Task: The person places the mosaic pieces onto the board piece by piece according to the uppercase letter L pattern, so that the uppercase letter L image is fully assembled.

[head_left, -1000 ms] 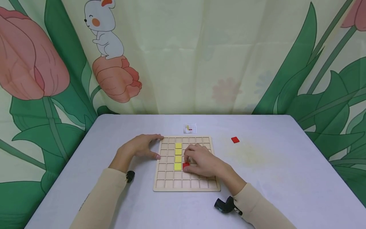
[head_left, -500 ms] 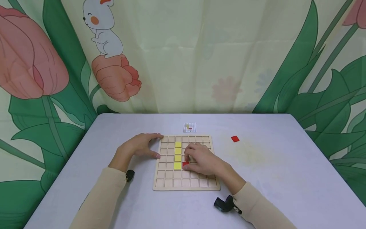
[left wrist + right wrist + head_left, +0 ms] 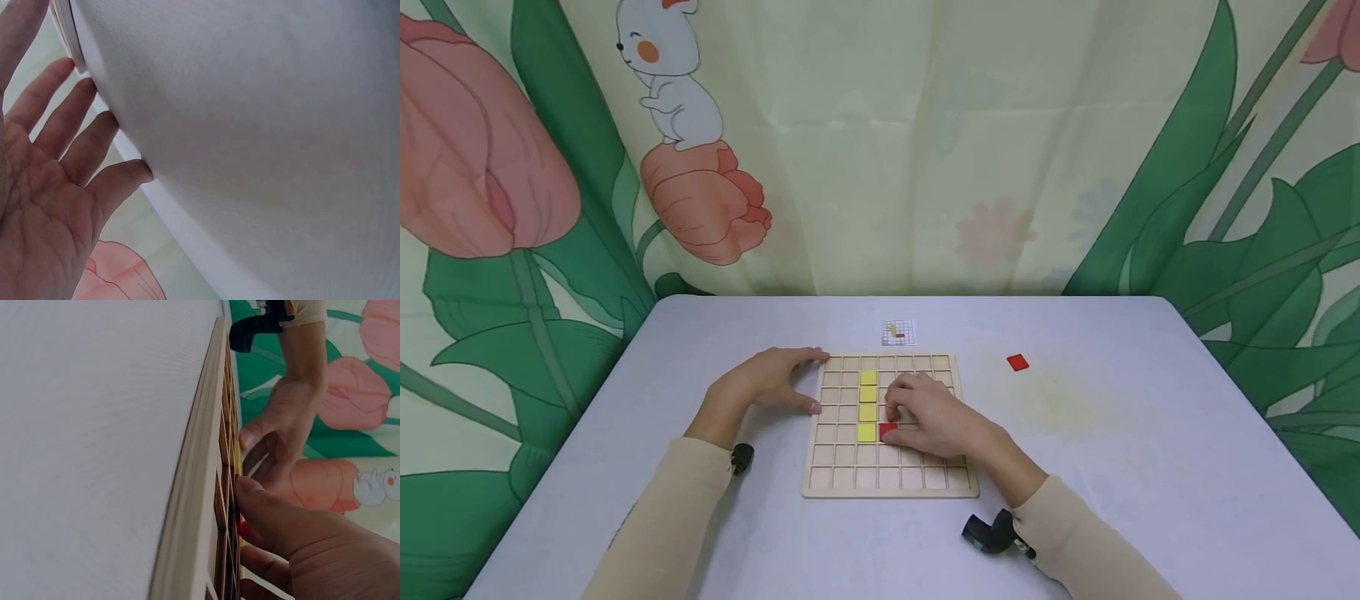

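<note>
My left hand (image 3: 767,382) rests at the left edge of a pale wooden grid board (image 3: 842,477). Its thumb touches the edge and its fingers reach the upper left corner; the left wrist view shows those fingers (image 3: 87,147) spread and nearly straight. With thumb and forefinger, my right hand (image 3: 936,421) pinches a red square tile (image 3: 887,431) that sits in a cell of the board. Just left of it, several yellow square tiles (image 3: 867,412) form an upright column. In the right wrist view, the right thumb (image 3: 262,500) lies against the board's face. The curled fingers hide some cells.
A small printed pattern card (image 3: 898,332) lies behind the board. Another red tile (image 3: 1017,362) lies on the white-covered table (image 3: 1112,417), to the right of the board. Behind the table hangs a curtain (image 3: 880,167) with tulips and a rabbit.
</note>
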Action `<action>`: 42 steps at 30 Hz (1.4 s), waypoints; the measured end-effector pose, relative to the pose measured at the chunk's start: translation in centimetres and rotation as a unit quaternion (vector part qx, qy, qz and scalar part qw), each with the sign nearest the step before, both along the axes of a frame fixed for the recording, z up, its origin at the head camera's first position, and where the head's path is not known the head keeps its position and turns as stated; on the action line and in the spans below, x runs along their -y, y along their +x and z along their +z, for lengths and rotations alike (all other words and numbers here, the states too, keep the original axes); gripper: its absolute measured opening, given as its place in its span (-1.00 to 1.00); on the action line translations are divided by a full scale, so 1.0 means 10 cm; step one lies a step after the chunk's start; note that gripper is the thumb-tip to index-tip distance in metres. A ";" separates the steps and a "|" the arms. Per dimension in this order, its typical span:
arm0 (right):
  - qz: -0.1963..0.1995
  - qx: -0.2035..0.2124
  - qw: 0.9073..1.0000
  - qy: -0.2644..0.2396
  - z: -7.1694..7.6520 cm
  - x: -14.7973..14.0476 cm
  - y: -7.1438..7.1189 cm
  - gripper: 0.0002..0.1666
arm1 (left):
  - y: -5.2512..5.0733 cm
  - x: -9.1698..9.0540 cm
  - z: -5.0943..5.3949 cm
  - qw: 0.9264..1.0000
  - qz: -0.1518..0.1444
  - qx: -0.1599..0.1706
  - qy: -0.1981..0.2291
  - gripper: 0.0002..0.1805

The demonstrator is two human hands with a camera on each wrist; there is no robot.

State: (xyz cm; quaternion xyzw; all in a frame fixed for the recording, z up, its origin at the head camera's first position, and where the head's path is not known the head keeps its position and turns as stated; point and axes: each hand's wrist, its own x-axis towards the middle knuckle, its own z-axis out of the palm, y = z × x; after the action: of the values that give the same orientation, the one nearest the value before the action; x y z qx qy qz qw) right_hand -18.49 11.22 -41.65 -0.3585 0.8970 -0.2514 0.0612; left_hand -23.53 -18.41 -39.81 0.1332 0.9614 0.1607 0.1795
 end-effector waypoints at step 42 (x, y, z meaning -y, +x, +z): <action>-0.082 -0.042 0.996 -0.016 0.18 -1.36 -0.47 -0.55 | 0.01 -0.02 -0.01 1.000 0.009 0.001 0.014 0.02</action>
State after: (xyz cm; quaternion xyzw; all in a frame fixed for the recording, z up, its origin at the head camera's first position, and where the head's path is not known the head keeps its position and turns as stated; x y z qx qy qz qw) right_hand -23.20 24.77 -39.82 -0.2947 0.9210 -0.2546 -0.0034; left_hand -23.41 -18.18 -39.92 0.1270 0.9601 0.1755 0.1771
